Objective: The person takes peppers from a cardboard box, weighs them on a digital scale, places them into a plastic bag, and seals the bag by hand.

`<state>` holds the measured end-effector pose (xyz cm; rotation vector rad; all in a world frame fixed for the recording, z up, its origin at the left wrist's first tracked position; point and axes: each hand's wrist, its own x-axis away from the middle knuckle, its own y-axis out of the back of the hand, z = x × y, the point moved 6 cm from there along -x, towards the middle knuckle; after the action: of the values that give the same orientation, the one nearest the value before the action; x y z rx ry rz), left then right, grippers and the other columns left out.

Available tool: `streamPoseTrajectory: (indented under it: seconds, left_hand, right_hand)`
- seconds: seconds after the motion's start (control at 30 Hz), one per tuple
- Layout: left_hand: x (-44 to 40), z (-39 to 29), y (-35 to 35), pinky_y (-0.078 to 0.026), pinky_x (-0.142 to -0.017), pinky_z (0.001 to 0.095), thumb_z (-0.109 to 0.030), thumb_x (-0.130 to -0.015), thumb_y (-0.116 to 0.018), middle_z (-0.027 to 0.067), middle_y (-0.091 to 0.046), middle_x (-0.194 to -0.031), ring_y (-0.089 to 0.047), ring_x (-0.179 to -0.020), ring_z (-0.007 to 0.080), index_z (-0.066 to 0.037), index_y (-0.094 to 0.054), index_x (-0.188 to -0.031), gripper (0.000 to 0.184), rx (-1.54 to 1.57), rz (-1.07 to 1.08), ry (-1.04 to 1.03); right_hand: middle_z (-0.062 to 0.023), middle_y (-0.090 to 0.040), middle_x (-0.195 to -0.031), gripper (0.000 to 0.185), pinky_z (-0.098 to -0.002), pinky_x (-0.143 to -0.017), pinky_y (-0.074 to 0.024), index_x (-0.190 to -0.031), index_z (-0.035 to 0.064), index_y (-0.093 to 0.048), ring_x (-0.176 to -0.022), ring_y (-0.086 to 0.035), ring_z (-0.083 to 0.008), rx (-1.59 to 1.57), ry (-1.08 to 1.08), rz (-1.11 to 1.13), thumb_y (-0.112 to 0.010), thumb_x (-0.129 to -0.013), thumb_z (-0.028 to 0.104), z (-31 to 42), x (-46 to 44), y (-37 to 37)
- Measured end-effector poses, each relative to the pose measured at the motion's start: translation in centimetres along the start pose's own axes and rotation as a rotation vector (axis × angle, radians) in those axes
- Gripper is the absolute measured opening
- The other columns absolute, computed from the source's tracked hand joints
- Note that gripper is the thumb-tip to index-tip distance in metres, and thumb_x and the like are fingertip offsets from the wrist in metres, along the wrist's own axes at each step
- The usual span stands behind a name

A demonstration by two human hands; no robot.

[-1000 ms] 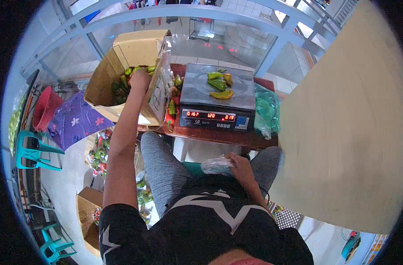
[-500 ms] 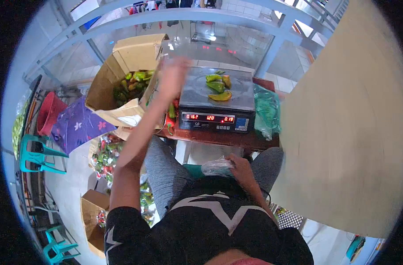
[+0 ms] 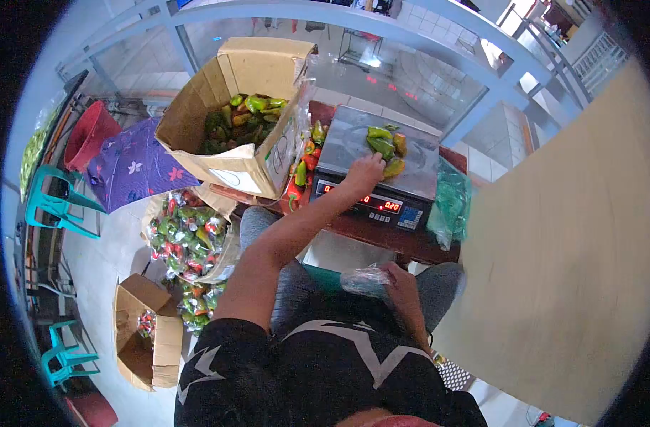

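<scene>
My left hand [image 3: 368,173] reaches over the front of the digital scale [image 3: 344,133]. Its fingers are closed at the lower end of a green pepper [image 3: 384,148] on the metal plate. Close around lie another green pepper [image 3: 379,132], a brownish pepper [image 3: 400,145] and a yellow-green pepper [image 3: 394,169]. My left wrist and forearm cover part of the red display. Above my lap, my right hand [image 3: 403,285] grips a crumpled clear plastic bag [image 3: 364,280].
Left of the scale stands a cardboard box [image 3: 236,167] of green peppers, with red and green peppers [image 3: 296,186] beside it. A green plastic bag [image 3: 449,203] lies right. Bagged peppers [image 3: 190,235] and an open box [image 3: 165,356] are on the floor. A large tan board [image 3: 560,249] fills the right.
My left hand has moved from beside the cardboard box to the peppers on the scale. The last display reading went from 0.19 to 0.20. My right hand still holds the plastic bag.
</scene>
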<state>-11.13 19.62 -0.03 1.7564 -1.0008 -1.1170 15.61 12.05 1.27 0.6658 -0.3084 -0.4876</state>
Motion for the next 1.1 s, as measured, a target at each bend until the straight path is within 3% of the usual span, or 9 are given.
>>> streamPoseTrajectory:
  seconds: [0.17, 0.23, 0.43, 0.53, 0.6, 0.7, 0.8, 1.03, 1.1]
  left_hand:
    - [2.7, 1.0, 11.2, -0.049, -0.074, 0.0471, -0.026, -0.085, -0.064, 0.0163, -0.057, -0.099, -0.059, -0.094, 0.0363, -0.004, -0.057, -0.104, 0.03, 0.254, -0.165, -0.154]
    - [3.8, 5.2, 18.0, -0.047, -0.078, 0.0462, -0.024, -0.088, -0.06, 0.0198, -0.058, -0.104, -0.058, -0.095, 0.038, -0.003, -0.056, -0.109, 0.03, 0.399, -0.081, 0.21]
    - [6.1, 26.6, 25.1, -0.049, -0.075, 0.0427, -0.023, -0.091, -0.058, 0.0188, -0.061, -0.096, -0.061, -0.093, 0.0348, -0.002, -0.053, -0.122, 0.038, -0.133, -0.207, 0.31]
    - [7.2, 33.3, 22.7, -0.051, -0.067, 0.035, -0.027, -0.093, -0.058, 0.0118, -0.063, -0.098, -0.063, -0.085, 0.0248, -0.004, -0.058, -0.118, 0.034, 0.804, 0.105, 0.58]
    - [6.9, 40.8, 21.1, -0.051, -0.064, 0.0289, -0.029, -0.094, -0.058, 0.0084, -0.064, -0.096, -0.062, -0.081, 0.0198, -0.005, -0.06, -0.115, 0.032, 0.491, -0.019, 0.052]
    - [8.2, 44.1, 17.8, -0.051, -0.086, 0.0329, -0.018, -0.085, -0.062, 0.0096, -0.062, -0.115, -0.063, -0.096, 0.0257, -0.007, -0.058, -0.124, 0.04, 0.27, 0.558, 0.611]
    - [11.2, 48.5, 6.7, -0.049, -0.088, 0.0377, -0.025, -0.081, -0.066, 0.0118, -0.058, -0.125, -0.059, -0.106, 0.0235, -0.009, -0.058, -0.124, 0.046, 0.316, 0.853, 0.848]
    - [13.4, 40.2, 2.6, -0.045, -0.094, 0.042, -0.037, -0.081, -0.066, 0.0144, -0.053, -0.133, -0.056, -0.114, 0.0267, -0.013, -0.053, -0.13, 0.056, -0.144, 1.516, 0.352]
    - [13.0, 39.3, 4.8, -0.045, -0.093, 0.0423, -0.037, -0.08, -0.067, 0.0129, -0.054, -0.132, -0.056, -0.113, 0.0265, -0.014, -0.054, -0.129, 0.056, -0.002, 1.369, 0.582]
  right_hand:
    - [-0.0189, -0.064, -0.094, 0.033, -0.0428, -0.079, -0.048, -0.104, 0.0051, -0.057, -0.09, -0.062, -0.0383, 0.071, 0.0, 0.054, -0.062, -0.072, -0.001, 1.4, -1.1, -0.6]
    - [-0.0192, -0.063, -0.093, 0.034, -0.0431, -0.078, -0.0479, -0.104, 0.0047, -0.057, -0.09, -0.062, -0.0384, 0.096, 0.001, 0.054, -0.063, -0.071, -0.001, 0.9, -1.5, -1.2]
    - [-0.018, -0.064, -0.088, 0.028, -0.0378, -0.075, -0.0487, -0.098, 0.0018, -0.058, -0.085, -0.064, -0.0357, 0.047, 0.029, 0.097, -0.055, -0.07, 0.0, 2.8, -3.6, -1.8]
    - [-0.0187, -0.064, -0.088, 0.027, -0.0379, -0.075, -0.0486, -0.098, 0.0011, -0.058, -0.086, -0.064, -0.0365, 0.023, 0.013, 0.134, -0.055, -0.071, 0.001, 2.8, -4.7, -2.6]
    - [-0.0188, -0.063, -0.091, 0.03, -0.041, -0.077, -0.0484, -0.099, 0.003, -0.058, -0.089, -0.063, -0.0375, 0.062, 0.004, 0.156, -0.06, -0.069, -0.001, 2.7, -5.2, -3.1]
    - [-0.0193, -0.063, -0.093, 0.031, -0.0425, -0.077, -0.0484, -0.099, 0.004, -0.058, -0.09, -0.062, -0.0378, 0.105, -0.027, 0.163, -0.062, -0.069, -0.002, 2.4, -5.7, -3.4]
    - [-0.0201, -0.063, -0.091, 0.029, -0.0425, -0.077, -0.0485, -0.1, 0.0045, -0.058, -0.088, -0.063, -0.0377, 0.09, -0.047, 0.164, -0.061, -0.071, -0.002, 1.8, -6.0, -3.4]
    - [-0.0165, -0.065, -0.087, 0.029, -0.0351, -0.073, -0.049, -0.097, 0.0024, -0.057, -0.083, -0.065, -0.0324, 0.194, -0.04, 0.176, -0.06, -0.069, -0.004, 1.2, -8.1, -4.2]
    - [-0.0184, -0.064, -0.087, 0.03, -0.04, -0.074, -0.049, -0.099, 0.0039, -0.057, -0.084, -0.064, -0.0358, 0.114, -0.045, 0.188, -0.063, -0.071, -0.004, 2.1, -8.7, -4.1]
